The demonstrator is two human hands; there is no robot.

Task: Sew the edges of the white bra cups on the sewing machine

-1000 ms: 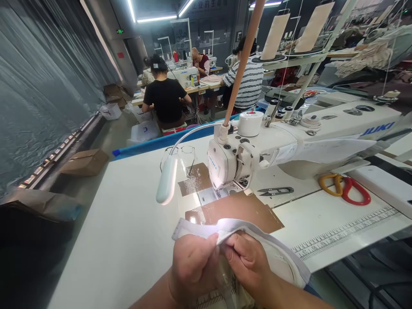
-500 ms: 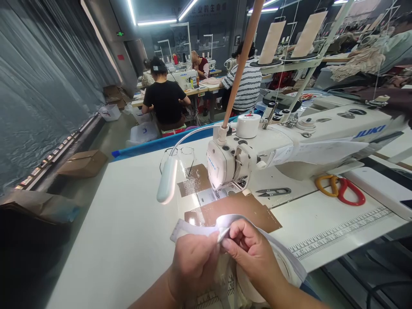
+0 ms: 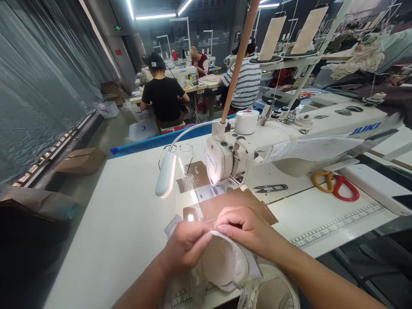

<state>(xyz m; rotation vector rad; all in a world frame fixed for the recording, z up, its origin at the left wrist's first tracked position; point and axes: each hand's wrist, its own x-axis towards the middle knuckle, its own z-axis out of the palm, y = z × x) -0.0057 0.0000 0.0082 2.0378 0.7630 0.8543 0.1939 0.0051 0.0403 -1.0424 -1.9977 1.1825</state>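
A pale bra point(image 3: 222, 259) with rounded cups hangs at the near edge of the white sewing table. My left hand point(image 3: 188, 244) pinches the upper edge of one cup. Right beside it, my right hand point(image 3: 243, 225) is closed on the same edge, the fingertips of both hands nearly touching. The second cup point(image 3: 277, 292) droops lower right, below my right forearm. A light grey strip of the bra sticks out behind my left hand. Just beyond my hands stands a white sewing machine point(image 3: 222, 161), its needle area lit by a small lamp point(image 3: 166, 176).
Brown sheets point(image 3: 222, 206) cover the table around the needle plate. Thread snips point(image 3: 271, 188) and scissors with red and yellow handles point(image 3: 346, 188) lie to the right. Eyeglasses point(image 3: 186, 148) rest behind the lamp. Thread cones point(image 3: 272, 38) stand above. Several people work at machines beyond.
The bra has been turned, so a cup's hollow inside now faces me and the second cup shows. My right hand has shifted slightly up and left, its fingers now over the edge.
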